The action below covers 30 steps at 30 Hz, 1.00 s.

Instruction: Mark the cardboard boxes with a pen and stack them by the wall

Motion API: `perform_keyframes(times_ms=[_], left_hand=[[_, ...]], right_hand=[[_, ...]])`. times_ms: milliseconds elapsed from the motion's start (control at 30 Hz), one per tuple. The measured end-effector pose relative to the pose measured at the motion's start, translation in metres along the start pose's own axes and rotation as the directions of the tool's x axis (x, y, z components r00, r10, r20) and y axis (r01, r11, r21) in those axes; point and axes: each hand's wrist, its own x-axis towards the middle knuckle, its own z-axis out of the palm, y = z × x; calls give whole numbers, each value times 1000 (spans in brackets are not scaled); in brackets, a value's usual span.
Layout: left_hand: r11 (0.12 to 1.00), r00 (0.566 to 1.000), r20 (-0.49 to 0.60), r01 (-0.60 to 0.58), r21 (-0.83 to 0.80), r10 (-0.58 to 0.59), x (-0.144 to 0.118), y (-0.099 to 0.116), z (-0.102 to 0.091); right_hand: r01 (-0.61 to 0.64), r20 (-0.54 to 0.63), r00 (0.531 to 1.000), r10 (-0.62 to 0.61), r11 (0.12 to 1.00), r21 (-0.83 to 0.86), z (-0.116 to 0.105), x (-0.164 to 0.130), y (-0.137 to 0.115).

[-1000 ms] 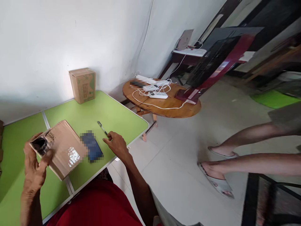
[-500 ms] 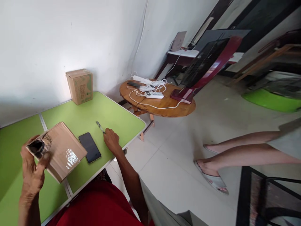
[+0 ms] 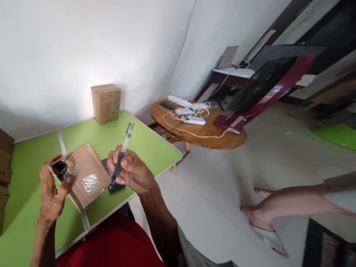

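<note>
My left hand (image 3: 54,189) grips a small brown cardboard box (image 3: 88,168) by its left end, thumb on the near face. That box is tilted above the green table (image 3: 139,142), with a dark, torn-looking hole at one corner and a shiny strip of tape on its face. Between the thumb and fingers of my right hand (image 3: 133,168) is a pen (image 3: 122,152) with a clear and dark barrel, its capped-looking clip end up and the other end pointing down toward the box. Partly hidden behind that hand lies a black phone (image 3: 116,188) on the table.
Another cardboard box (image 3: 107,105) stands against the wall at the table's back. More brown boxes (image 3: 5,159) are stacked at the left edge. A round wooden table (image 3: 178,129) holds white power strips, cables and a dark red fan-like appliance (image 3: 280,89). A person's legs (image 3: 289,202) are at the right.
My right hand has picked the pen up off the table and brought it up beside the box. The view has swung left, bringing the stacked boxes into sight.
</note>
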Motion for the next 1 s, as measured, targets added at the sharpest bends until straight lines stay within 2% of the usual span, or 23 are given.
perform_keyframes(times_ms=[100,233,467,600,700,833,1000], left_hand=[[999,1000,6,18,-44,-18,-3,6,1],[997,999,-14,-48,-67,47,-7,9,4],[990,990,-33,-137,-29,136,-12,9,6],[986,986,-42,-164,-20,163,-13,9,8],[986,986,-40,-166,-35,164,-14,9,9],[990,989,-51,-138,-40,136,-14,11,9],[994,995,-30,-99,-50,97,-14,14,7]], right_hand=[[32,78,996,-34,999,29,14,5,3],[56,154,986,-67,996,74,22,9,9],[26,132,991,-32,999,41,32,12,18],[22,94,995,-18,999,-48,37,11,19],[62,61,997,-53,984,-168,40,13,22],[125,19,992,-126,931,-343,40,22,37],[138,-12,987,-158,892,-430,36,26,53]])
